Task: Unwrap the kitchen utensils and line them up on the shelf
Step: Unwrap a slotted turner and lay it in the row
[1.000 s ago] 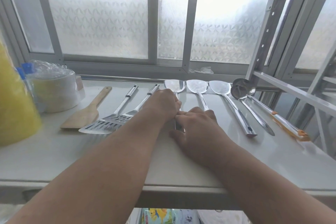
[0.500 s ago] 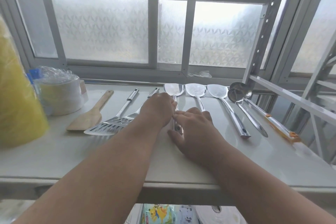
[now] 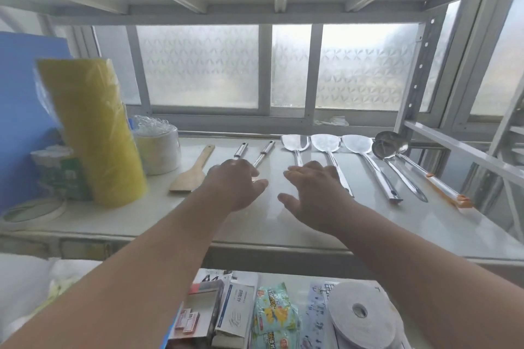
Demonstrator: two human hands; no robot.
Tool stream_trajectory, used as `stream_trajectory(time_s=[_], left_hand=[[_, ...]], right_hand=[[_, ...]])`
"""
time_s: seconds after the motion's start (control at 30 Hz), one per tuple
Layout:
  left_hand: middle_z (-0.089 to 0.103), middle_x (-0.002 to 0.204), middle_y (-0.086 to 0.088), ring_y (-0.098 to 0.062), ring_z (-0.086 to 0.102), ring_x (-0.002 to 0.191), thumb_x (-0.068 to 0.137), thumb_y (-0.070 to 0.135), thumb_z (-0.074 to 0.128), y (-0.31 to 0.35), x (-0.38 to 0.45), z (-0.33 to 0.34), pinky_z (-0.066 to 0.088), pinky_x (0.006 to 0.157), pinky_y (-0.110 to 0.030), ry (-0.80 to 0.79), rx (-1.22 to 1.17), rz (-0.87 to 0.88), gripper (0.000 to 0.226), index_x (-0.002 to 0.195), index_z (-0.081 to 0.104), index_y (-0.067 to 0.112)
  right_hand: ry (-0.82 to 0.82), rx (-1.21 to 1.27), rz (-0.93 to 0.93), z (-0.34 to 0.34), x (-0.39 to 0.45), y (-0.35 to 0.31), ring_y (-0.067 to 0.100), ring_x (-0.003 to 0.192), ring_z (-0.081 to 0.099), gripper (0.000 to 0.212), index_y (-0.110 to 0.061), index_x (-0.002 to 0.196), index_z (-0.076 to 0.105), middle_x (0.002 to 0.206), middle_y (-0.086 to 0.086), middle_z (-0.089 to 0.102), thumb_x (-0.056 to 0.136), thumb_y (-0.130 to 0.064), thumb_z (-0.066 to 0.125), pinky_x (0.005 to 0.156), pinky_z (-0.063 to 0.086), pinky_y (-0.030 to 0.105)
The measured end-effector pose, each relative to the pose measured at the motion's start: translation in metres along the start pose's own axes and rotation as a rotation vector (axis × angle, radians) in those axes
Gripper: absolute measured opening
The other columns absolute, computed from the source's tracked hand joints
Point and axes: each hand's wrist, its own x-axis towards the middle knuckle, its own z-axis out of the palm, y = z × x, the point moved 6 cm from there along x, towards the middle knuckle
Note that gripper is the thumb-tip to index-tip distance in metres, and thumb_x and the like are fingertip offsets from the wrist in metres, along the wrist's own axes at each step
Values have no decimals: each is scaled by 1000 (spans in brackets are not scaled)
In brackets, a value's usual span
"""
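Note:
Several utensils lie in a row on the white shelf (image 3: 255, 221). From the left: a wooden spatula (image 3: 192, 173), two steel slotted turners whose handles (image 3: 241, 149) show past my left hand, three steel spatulas (image 3: 295, 142) (image 3: 325, 143) (image 3: 357, 144), two ladles (image 3: 390, 142) and an orange-tipped utensil (image 3: 445, 187). My left hand (image 3: 236, 183) hovers over the turners' heads, fingers apart, holding nothing. My right hand (image 3: 313, 193) hovers open over the handles of the first two spatulas. The heads of the turners are hidden.
A yellow wrapped roll (image 3: 93, 133), a white tape roll (image 3: 157, 150), a blue board (image 3: 19, 110) and small tubs crowd the shelf's left end. Frosted windows stand behind. Metal rack posts (image 3: 414, 71) rise at right. The lower shelf holds boxes, packets and a paper roll (image 3: 360, 317).
Both hands let go of the spatula handle between them and spread apart, fingers opening. The camera pulled back and tilted down, showing the lower shelf and more of the left end.

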Motion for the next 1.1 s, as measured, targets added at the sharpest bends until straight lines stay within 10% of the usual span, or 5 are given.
stream_trajectory(time_s=[0.17,0.53,0.7,0.87,1.1], left_hand=[[66,136,-4,-26,56,133,101,55,49,-15,-31,-3,47,111,-51,-126,108,29,40,135,64,41],[73,119,-8,-33,71,113,110,21,48,-27,-42,-26,49,82,-39,240,286,-14,26,120,71,16],[78,89,-12,-38,71,93,107,26,59,-28,-39,-44,55,78,-43,448,-319,40,26,96,76,9],[83,88,-14,-31,83,82,105,10,67,-13,-35,-43,69,78,-49,174,-1320,-22,10,103,75,3],[79,88,-9,-19,77,70,105,11,66,-13,-25,-32,60,58,-25,-28,-1539,-27,15,113,76,4]], right_hand=[[-49,-9,-26,6,6,-38,23,128,45,46,-21,127,58,128,-8,61,96,-54,47,102,33,48],[-61,-25,-16,3,-5,-45,24,122,46,40,-21,119,59,121,-8,60,97,-51,46,99,35,49],[-17,-71,76,-12,-9,-24,26,131,40,41,-19,126,53,141,-1,51,95,-46,54,103,33,48],[109,-130,229,-33,-14,13,30,142,31,80,-17,157,22,164,6,25,92,-38,63,110,33,48],[175,-304,410,-38,-28,63,36,126,48,61,-15,143,45,149,15,47,86,-15,66,97,45,51]])
